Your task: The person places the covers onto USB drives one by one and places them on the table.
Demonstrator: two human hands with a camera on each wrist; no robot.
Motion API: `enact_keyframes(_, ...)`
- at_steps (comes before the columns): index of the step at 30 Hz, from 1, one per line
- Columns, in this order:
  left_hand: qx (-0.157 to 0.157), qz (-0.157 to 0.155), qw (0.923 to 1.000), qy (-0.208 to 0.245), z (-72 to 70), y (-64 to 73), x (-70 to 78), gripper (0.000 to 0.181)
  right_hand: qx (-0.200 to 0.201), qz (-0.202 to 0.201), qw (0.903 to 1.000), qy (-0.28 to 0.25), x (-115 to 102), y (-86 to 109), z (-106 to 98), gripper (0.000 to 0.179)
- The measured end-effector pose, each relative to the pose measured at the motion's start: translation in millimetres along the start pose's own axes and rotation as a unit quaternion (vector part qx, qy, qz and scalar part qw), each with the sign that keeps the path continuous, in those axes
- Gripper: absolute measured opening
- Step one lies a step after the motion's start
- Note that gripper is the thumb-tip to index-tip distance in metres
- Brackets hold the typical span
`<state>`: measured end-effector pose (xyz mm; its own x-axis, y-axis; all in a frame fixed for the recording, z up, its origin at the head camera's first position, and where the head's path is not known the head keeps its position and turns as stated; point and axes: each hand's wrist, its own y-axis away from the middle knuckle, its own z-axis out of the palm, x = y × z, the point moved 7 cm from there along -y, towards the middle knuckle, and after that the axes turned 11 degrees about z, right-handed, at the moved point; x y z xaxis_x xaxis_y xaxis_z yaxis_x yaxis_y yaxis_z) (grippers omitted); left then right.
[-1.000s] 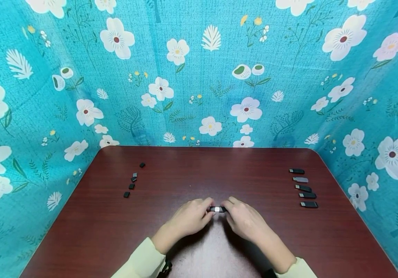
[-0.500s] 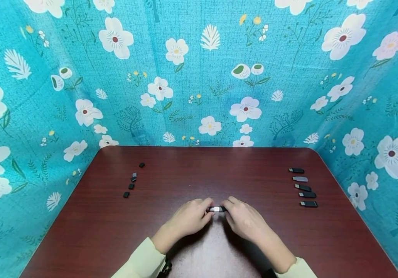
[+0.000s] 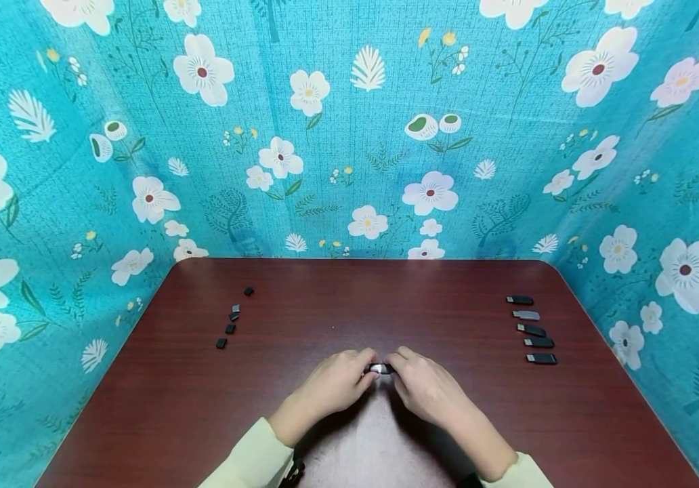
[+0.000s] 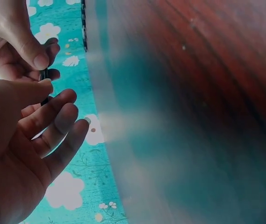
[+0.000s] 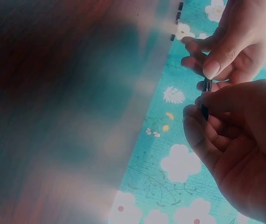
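Note:
Both hands meet over the front middle of the table in the head view. The right hand (image 3: 425,386) pinches the black body of a USB flash drive (image 3: 381,369) between thumb and fingers. Opposite it, the left hand (image 3: 336,381) pinches the drive's other end, where a small black cap (image 4: 44,101) pokes out below the thumb in the left wrist view. A short bright stretch of the drive shows between the two sets of fingertips. Seen from the right wrist, the dark drive (image 5: 205,111) runs in line from one hand to the other; fingers cover much of it.
On the table's left lie several small caps, such as a black cap (image 3: 221,343) and a grey cap (image 3: 236,308). Several uncapped drives form a column at the right, including a black drive (image 3: 541,358) and a grey drive (image 3: 526,315). A flowered curtain (image 3: 337,135) hangs behind the table (image 3: 337,291).
The right hand has shifted slightly left, toward the left hand, and less of the drive shows between the fingertips. The left hand stays nearly in place.

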<state>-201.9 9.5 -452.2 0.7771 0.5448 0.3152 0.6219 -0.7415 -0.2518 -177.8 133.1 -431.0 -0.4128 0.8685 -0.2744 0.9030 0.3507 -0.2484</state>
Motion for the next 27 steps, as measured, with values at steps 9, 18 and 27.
enact_keyframes(9,0.027,0.036,0.9989,-0.016,-3.7,-0.4,4.4,0.016,0.005,0.001,1.0,0.004,-1.4,-3.0,-0.8,0.018)
enact_keyframes(18,0.05,0.046,0.9975,-0.02,-8.2,-0.9,5.0,0.018,0.014,0.003,0.9999,0.005,-5.1,-4.6,-2.7,0.02)
enact_keyframes(27,0.05,0.057,0.9966,-0.031,-8.5,-1.7,4.9,0.018,0.029,-0.004,0.9996,0.006,-8.1,-4.0,-2.6,0.018)
